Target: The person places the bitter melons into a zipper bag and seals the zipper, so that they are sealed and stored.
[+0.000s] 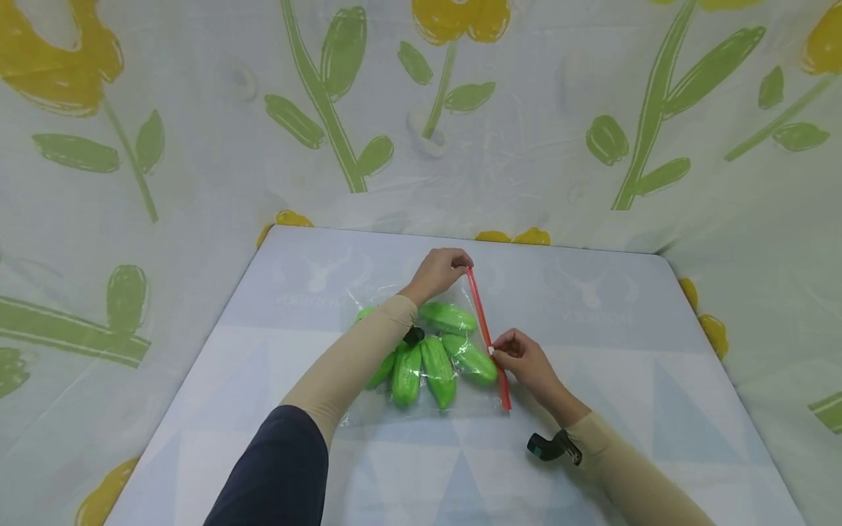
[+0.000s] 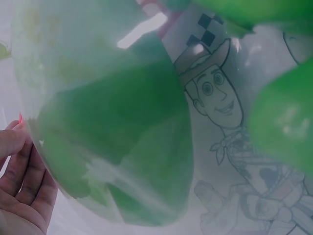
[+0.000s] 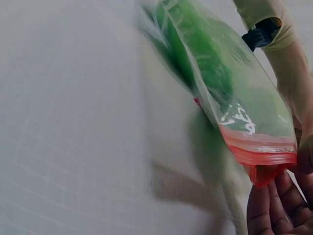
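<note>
A clear zip bag (image 1: 421, 413) with a red zip strip (image 1: 482, 314) lies on the table, holding several plump green cucumber-like vegetables (image 1: 406, 374). My left hand (image 1: 439, 272) pinches the strip's far end; in the left wrist view its fingers (image 2: 29, 181) hold the red-tipped bag edge. At the strip's near half, my right hand (image 1: 526, 361) pinches the zip beside a small white slider (image 1: 490, 351). In the right wrist view the fingers (image 3: 259, 210) are by the red zip strip (image 3: 264, 157). My left forearm hides part of the bag.
The table (image 1: 625, 409) has a pale geometric pattern. Behind it and along its sides hangs a flower-printed curtain (image 1: 513, 168). A cartoon cowboy print (image 2: 215, 98) shows near the vegetables in the left wrist view. A black wrist camera (image 1: 552, 446) sits on the right forearm.
</note>
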{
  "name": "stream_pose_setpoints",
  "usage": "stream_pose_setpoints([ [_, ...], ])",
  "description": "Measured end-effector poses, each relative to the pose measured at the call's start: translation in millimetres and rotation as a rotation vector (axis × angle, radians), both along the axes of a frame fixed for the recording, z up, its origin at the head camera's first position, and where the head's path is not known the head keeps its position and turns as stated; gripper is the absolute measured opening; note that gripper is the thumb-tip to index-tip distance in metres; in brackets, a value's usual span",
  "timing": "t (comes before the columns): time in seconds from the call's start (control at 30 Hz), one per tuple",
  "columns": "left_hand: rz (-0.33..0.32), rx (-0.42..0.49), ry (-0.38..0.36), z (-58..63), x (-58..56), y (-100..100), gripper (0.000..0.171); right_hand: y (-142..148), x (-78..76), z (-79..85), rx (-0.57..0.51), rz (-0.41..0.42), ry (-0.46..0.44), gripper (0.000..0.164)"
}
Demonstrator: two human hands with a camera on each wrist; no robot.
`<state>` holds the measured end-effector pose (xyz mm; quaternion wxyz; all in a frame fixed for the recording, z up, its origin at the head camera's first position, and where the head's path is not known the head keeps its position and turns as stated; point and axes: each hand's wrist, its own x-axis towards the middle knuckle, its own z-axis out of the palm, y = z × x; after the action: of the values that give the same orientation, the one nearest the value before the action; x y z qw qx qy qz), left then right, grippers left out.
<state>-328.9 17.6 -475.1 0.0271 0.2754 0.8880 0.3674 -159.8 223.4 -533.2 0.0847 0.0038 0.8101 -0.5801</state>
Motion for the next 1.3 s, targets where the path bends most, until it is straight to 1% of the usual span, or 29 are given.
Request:
stream_pose_setpoints([
  [0.23,-0.002,0.013,-0.011,1.4,-0.5,-2.8,0.02,1.9,13.2,-1.4,0.003,0.006,0.021,0.014],
  [0.4,0.017,0.028,-0.009,2.8,-2.5,-4.9,0.02,3.8,23.0,-2.6,0.012,0.017,0.035,0.012],
  [0.6,0.022,0.026,-0.02,1.8,-4.2,-6.9,0.02,5.9,32.4,-4.3,-0.009,0.019,0.003,0.013],
  [0.77,0.027,0.033,-0.012,1.0,-4.4,-7.9,0.02,5.9,40.0,-3.7,-0.004,0.02,-0.024,0.014],
  [1.1,0.031,0.019,-0.012,1.3,-4.3,-7.9,0.021,4.7,54.9,0.0,-0.021,0.029,-0.03,0.015],
  [1.3,0.041,0.024,-0.001,0.6,-4.2,-8.2,0.02,7.3,57.8,-0.5,-0.018,0.044,-0.019,0.015],
])
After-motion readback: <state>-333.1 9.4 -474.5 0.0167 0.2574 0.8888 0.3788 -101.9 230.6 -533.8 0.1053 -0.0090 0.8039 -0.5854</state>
